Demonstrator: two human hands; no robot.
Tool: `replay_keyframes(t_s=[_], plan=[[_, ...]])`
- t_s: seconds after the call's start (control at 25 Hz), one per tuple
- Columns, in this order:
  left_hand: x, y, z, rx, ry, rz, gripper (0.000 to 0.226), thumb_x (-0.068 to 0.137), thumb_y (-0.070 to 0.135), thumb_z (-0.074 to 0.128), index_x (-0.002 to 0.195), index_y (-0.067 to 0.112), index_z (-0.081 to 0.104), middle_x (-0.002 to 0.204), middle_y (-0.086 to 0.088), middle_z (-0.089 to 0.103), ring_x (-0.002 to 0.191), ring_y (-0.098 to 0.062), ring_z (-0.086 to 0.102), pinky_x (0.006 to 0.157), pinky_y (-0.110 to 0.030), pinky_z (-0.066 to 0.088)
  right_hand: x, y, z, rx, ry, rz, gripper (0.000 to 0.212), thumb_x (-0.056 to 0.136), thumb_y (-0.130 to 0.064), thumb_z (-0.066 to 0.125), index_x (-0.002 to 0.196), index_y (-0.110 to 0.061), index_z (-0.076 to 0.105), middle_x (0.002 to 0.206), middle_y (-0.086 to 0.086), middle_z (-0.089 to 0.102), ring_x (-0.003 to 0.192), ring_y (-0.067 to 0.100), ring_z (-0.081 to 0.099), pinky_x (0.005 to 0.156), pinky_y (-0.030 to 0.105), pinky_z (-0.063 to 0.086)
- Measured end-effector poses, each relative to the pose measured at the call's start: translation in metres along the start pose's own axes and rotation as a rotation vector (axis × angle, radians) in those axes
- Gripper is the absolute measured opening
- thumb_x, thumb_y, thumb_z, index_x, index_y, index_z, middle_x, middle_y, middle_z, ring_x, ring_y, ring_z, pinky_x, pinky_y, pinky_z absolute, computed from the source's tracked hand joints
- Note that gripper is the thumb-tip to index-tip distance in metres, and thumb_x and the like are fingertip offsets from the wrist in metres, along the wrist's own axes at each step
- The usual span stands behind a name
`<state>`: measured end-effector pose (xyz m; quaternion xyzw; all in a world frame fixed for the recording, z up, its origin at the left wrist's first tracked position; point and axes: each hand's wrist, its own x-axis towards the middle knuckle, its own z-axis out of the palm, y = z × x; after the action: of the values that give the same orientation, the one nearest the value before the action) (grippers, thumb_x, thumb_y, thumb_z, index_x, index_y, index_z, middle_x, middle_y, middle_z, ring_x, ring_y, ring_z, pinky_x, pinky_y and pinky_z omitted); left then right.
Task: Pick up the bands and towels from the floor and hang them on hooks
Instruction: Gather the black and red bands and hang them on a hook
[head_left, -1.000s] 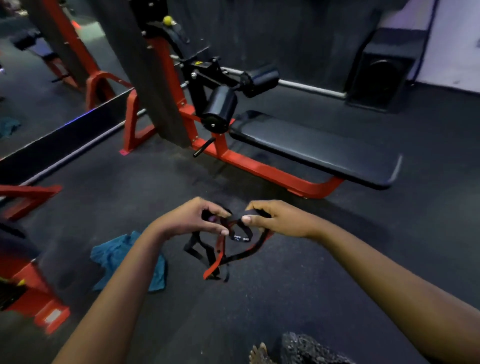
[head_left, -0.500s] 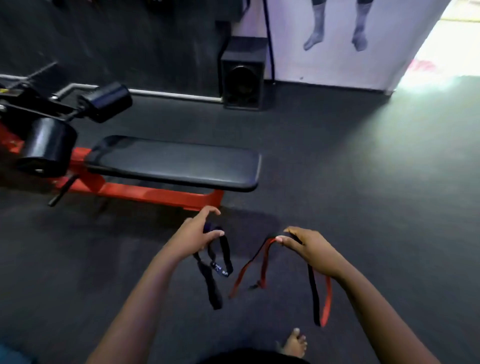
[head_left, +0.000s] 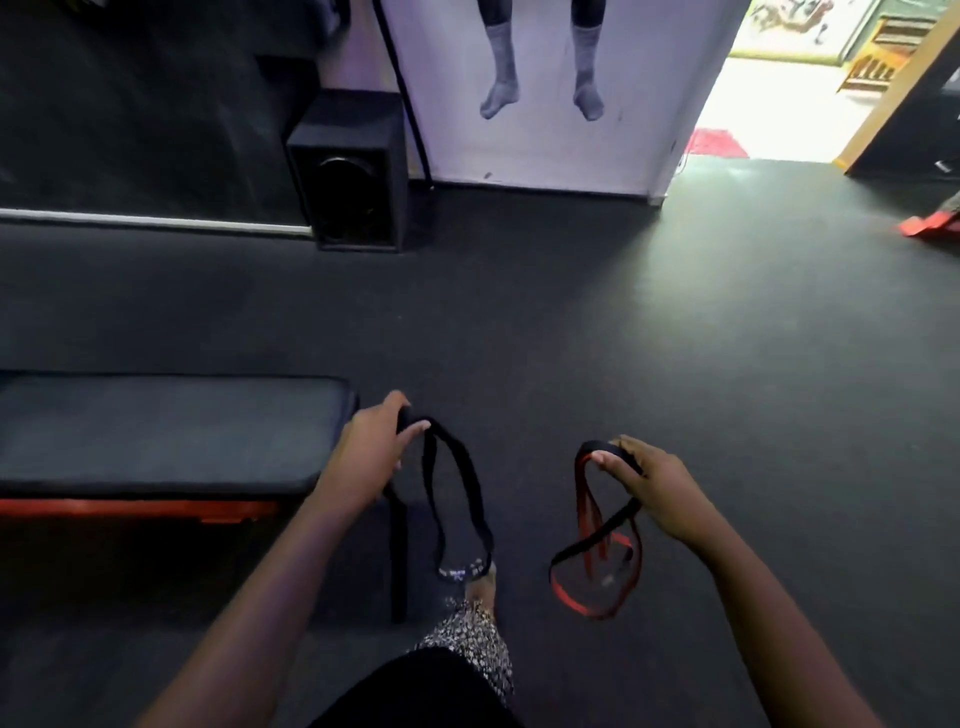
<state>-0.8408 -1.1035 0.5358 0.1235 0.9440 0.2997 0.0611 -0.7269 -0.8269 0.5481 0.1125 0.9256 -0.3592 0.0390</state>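
Head view: main risk is a trip or snag. The black band (head_left: 474, 499) hangs at about 6 o'clock, low enough that its printed end sits right over the bare foot (head_left: 480, 584), so a step could catch the loop and yank it loose. The second strap trailing under the left hand (head_left: 371, 447) could hook the bench (head_left: 156, 431) corner at 9 o'clock. The left hand's fingers are curled around the black band's top. The right hand (head_left: 652, 486) pinches the red-and-black band (head_left: 597, 535) between thumb and fingers at 4 o'clock, and that thin grip could slip. Both bands are off the floor (head_left: 675, 338), well apart, limp flat webbing loops; the red one is twisted over itself. No hooks or towels are visible. A speaker (head_left: 348, 166) stands at 11 o'clock.
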Motion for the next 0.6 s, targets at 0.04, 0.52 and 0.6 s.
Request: replay_keyframes(t_s=[0.04,0.52,0.6], plan=[[0.03,0.01,0.002,-0.012,0.031,0.039,0.026,0.089,0.031,0.054,0.101,0.008,0.051,0.08,-0.008,0.061,0.058,-0.026,0.061,0.067,-0.034,0.049,0.027,0.002,-0.01,0.001,0.016,-0.005,0.023,0.091,-0.035,0.051,0.086,-0.013,0.056,0.065,-0.005,0.052,0.057,0.004,0.045,0.055,0.013,0.036],[0.375,0.03,-0.041,-0.464,0.196,-0.047,0.024,0.072,0.022,0.075,0.093,0.028,0.064,0.099,0.007,0.069,0.093,-0.003,0.062,0.079,-0.011,0.044,0.428,-0.082,-0.082,-0.036,-0.159,-0.253,0.03,0.091,-0.044,0.045,0.084,-0.017,0.057,0.071,-0.005,0.052,0.062,0.007,0.045,0.058,0.021,0.034],[0.426,0.01,-0.059,-0.509,0.254,-0.057,0.024,0.071,0.022,0.076,0.09,0.031,0.064,0.098,0.011,0.068,0.096,-0.005,0.061,0.084,-0.019,0.045,0.497,-0.111,-0.074,-0.028,-0.231,-0.333,0.025,0.092,-0.043,0.045,0.076,-0.025,0.053,0.07,-0.009,0.051,0.061,0.005,0.044,0.057,0.018,0.033]])
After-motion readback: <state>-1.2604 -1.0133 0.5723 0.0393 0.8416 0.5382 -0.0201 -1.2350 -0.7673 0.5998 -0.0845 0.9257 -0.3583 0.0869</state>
